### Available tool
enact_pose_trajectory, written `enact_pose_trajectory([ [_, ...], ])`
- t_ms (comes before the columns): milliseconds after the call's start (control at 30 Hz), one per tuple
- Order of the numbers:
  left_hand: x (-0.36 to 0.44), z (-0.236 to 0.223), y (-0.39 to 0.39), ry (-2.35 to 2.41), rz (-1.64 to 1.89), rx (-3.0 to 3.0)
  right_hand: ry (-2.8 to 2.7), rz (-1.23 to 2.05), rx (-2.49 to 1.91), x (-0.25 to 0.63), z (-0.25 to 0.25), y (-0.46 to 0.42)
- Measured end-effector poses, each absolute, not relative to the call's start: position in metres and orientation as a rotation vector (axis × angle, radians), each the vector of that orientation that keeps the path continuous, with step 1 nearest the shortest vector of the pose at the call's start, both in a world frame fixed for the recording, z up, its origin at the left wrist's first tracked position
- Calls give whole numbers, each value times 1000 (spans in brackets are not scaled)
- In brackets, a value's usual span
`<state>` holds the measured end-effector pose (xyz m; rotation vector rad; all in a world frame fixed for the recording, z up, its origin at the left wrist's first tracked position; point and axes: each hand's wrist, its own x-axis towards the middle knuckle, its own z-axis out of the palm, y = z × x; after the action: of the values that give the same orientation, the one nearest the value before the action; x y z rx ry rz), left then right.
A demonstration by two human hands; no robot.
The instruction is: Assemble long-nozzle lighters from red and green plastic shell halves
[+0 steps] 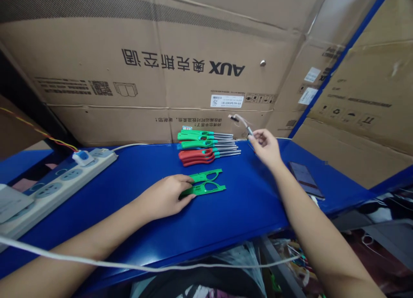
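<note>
My left hand (169, 195) is closed over the rear ends of two green plastic lighter shell halves (211, 187), which lie side by side on the blue table (245, 212). Their fronts, with oval trigger openings, point right. Raised above the table at the right, my right hand (267, 148) pinches a thin lighter nozzle tube with pale wires (248, 128). A small black-and-white piece (232, 117) dangles at the wires' end. Between my hands, farther back, several assembled long-nosed lighters (196, 156) with red or green handles lie stacked, metal tubes to the right.
A white power strip (64, 182) with a plug lies at the left. Cardboard (177, 87) walls the back. A phone (306, 179) rests at the right. One white cable (135, 267) crosses the front, above bins (287, 263) of parts below the edge.
</note>
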<state>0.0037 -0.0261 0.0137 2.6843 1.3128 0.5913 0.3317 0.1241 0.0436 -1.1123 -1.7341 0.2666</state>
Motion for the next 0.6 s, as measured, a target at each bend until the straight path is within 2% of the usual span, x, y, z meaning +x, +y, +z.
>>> enact_pose_trajectory([
  [167, 3, 21, -25, 1290, 514, 2723, -2171, 166, -889, 309, 25, 107],
  [400, -5, 26, -19, 1273, 514, 2695, -2304, 311, -764, 290, 17, 91],
  [600, 6, 6, -17, 1426, 1225, 2315, -2297, 403, -709, 283, 15, 84],
])
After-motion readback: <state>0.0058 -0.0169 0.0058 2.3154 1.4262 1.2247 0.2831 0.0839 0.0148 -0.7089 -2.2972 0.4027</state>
